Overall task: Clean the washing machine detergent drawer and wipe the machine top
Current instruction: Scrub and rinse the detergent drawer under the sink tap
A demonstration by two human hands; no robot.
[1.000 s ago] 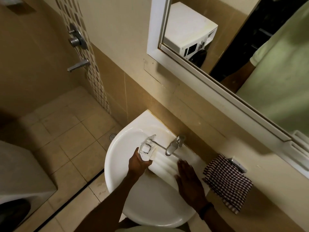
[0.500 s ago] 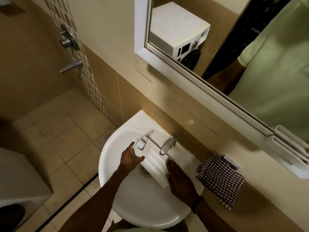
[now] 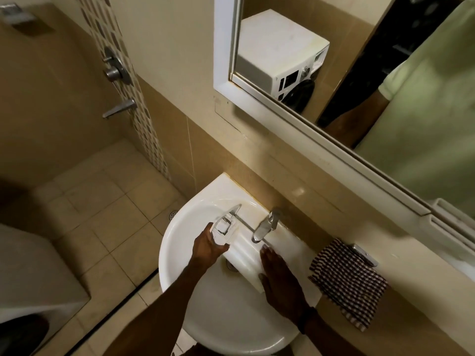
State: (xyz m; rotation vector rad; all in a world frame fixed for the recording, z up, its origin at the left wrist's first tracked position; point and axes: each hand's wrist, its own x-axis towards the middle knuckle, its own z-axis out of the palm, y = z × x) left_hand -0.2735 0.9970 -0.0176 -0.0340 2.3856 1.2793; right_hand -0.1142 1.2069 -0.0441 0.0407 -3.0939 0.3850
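Washing machine (image 3: 28,273) is seen at far L, apart from the work. In the sink (image 3: 226,327) the detergent drawer (image 3: 244,255) is laid across the basin, under the tap (image 3: 267,226). Its front end is gripped by the left hand (image 3: 207,246), fingers curled round it. The right hand (image 3: 280,278) is pressed flat on it, fingers straight, nothing grasped. Vs 1 s ago little is changed: same hold, R palm slid slightly toward the tap. Rinse/rub step is judged ongoing; water flow can't be told. Checked cloth (image 3: 347,281) is left at R, untouched.
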